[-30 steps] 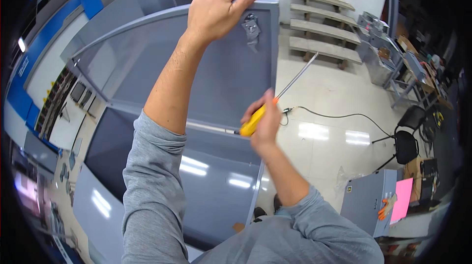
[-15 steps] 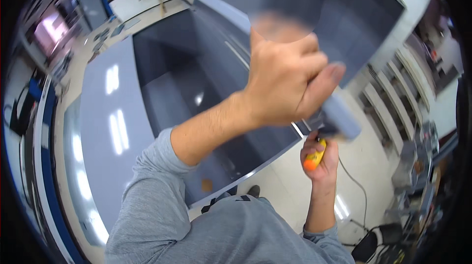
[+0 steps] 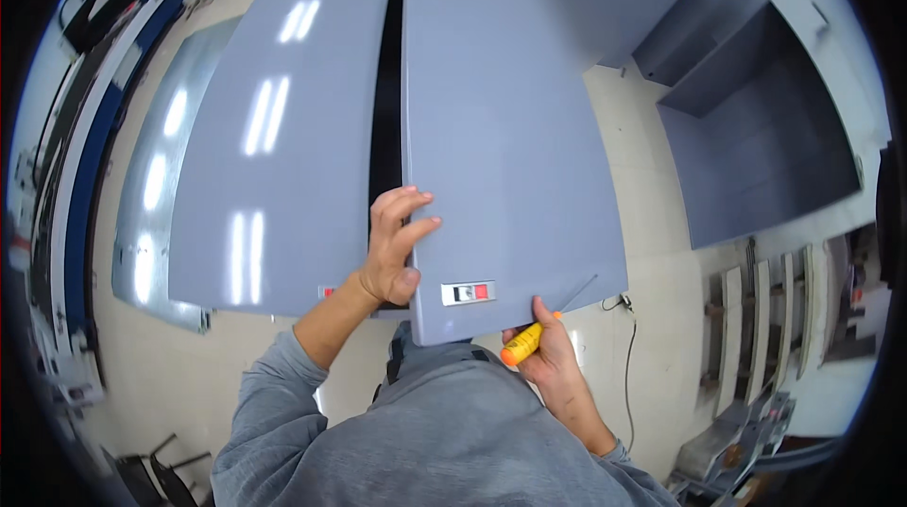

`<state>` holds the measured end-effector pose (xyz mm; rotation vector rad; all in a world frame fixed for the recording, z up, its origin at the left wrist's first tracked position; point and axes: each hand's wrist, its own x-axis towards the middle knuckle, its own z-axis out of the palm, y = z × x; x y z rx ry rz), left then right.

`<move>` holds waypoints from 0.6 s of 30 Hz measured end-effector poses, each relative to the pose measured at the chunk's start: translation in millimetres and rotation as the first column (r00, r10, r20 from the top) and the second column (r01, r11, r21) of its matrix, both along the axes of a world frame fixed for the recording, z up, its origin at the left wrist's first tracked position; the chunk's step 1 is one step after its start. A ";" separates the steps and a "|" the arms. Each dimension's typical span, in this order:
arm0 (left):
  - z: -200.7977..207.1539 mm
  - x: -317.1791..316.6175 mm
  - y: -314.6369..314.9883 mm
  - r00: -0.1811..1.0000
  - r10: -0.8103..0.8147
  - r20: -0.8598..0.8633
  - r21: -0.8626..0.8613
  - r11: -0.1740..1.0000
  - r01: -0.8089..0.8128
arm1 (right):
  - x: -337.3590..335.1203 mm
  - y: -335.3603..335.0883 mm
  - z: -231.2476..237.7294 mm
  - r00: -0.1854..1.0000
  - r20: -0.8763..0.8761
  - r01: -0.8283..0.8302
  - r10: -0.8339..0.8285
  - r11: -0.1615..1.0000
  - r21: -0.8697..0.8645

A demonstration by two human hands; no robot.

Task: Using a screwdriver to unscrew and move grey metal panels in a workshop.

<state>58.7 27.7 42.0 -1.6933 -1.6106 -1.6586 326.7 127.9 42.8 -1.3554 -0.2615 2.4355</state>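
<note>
A large grey cabinet lies flat with two doors, the left door and the right door. A dark gap shows between them. My left hand curls its fingers over the right door's left edge, fingertips on its face. Close to its near edge, the right door has a small latch with a black part and a red part. My right hand is closed round a screwdriver with a yellow handle and orange end. Its thin shaft points up and right over the door's near right corner.
To the right stands an open dark grey box-like cabinet. Pale slatted pieces lean below it. A cable runs along the floor. Several metal parts lie at the lower right, and a glossy sheet at the left.
The right door, raised before over the dark interior, has come down and covers most of it. My left hand has lowered to its edge. My right hand still holds the screwdriver, now lower and further left.
</note>
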 end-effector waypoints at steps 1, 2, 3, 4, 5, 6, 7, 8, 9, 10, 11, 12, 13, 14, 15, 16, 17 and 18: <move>-14.9 -9.1 -17.9 0.999 0.050 -0.018 -0.091 0.995 -0.051 | -12.8 -3.3 -6.1 0.998 0.061 -0.016 0.018 0.999 -0.041; -28.1 -14.3 -35.4 0.995 0.095 -0.039 -0.183 0.978 -0.101 | -24.3 -7.1 -13.3 0.992 0.122 -0.029 0.039 0.996 -0.083; -41.1 -13.4 -50.0 0.989 0.137 -0.061 -0.276 0.950 -0.149 | -30.4 -9.8 -23.0 0.981 0.183 -0.040 0.063 0.991 -0.127; -50.6 -8.5 -63.6 0.985 0.171 -0.040 -0.298 0.938 -0.175 | -33.7 -11.8 -36.5 0.973 0.206 -0.071 0.101 0.987 -0.147; -58.9 -4.5 -75.0 0.968 0.250 -0.011 -0.350 0.906 -0.238 | -37.1 -13.3 -58.1 0.969 0.208 -0.105 0.133 0.985 -0.140; -65.5 0.4 -86.5 0.944 0.329 0.013 -0.405 0.865 -0.296 | -39.6 -15.4 -80.3 0.964 0.211 -0.137 0.164 0.981 -0.136; -72.3 5.1 -97.9 0.914 0.405 0.032 -0.461 0.817 -0.346 | -40.9 -18.3 -101.6 0.958 0.213 -0.168 0.194 0.977 -0.133; -82.0 11.7 -108.3 0.902 0.428 0.046 -0.491 0.796 -0.353 | -39.6 -19.4 -123.4 0.946 0.234 -0.188 0.223 0.969 -0.163; -90.1 15.8 -117.6 0.880 0.469 0.081 -0.538 0.763 -0.357 | -41.9 -20.0 -139.7 0.948 0.205 -0.221 0.242 0.968 -0.118; -97.8 20.0 -126.1 0.855 0.506 0.114 -0.584 0.731 -0.355 | -40.0 -20.9 -154.3 0.950 0.176 -0.249 0.258 0.966 -0.072; -105.1 23.8 -134.1 0.830 0.538 0.144 -0.625 0.700 -0.345 | -41.0 -23.2 -160.5 0.942 0.194 -0.260 0.275 0.961 -0.100; -109.0 28.5 -140.8 0.822 0.549 0.151 -0.646 0.684 -0.338 | -44.1 -24.7 -162.8 0.943 0.206 -0.248 0.261 0.965 -0.084; -112.6 33.6 -145.1 0.794 0.584 0.170 -0.662 0.664 -0.346 | -46.8 -25.9 -164.9 0.946 0.217 -0.233 0.242 0.970 -0.065; -115.5 42.5 -147.4 0.764 0.616 0.192 -0.678 0.646 -0.351 | -46.2 -26.7 -165.0 0.947 0.232 -0.217 0.221 0.975 -0.042; -118.4 50.7 -148.2 0.735 0.644 0.211 -0.691 0.631 -0.354 | -46.5 -27.9 -165.5 0.942 0.250 -0.216 0.223 0.975 -0.056; -120.7 56.8 -148.0 0.732 0.645 0.219 -0.701 0.626 -0.342 | -50.8 -29.5 -164.7 0.936 0.267 -0.220 0.227 0.974 -0.058; -123.7 62.4 -146.6 0.703 0.662 0.261 -0.740 0.604 -0.294 | -54.1 -31.5 -163.7 0.931 0.283 -0.223 0.229 0.973 -0.056; -126.9 67.4 -144.1 0.672 0.678 0.299 -0.774 0.584 -0.245 | -53.7 -33.7 -163.3 0.927 0.297 -0.225 0.230 0.973 -0.052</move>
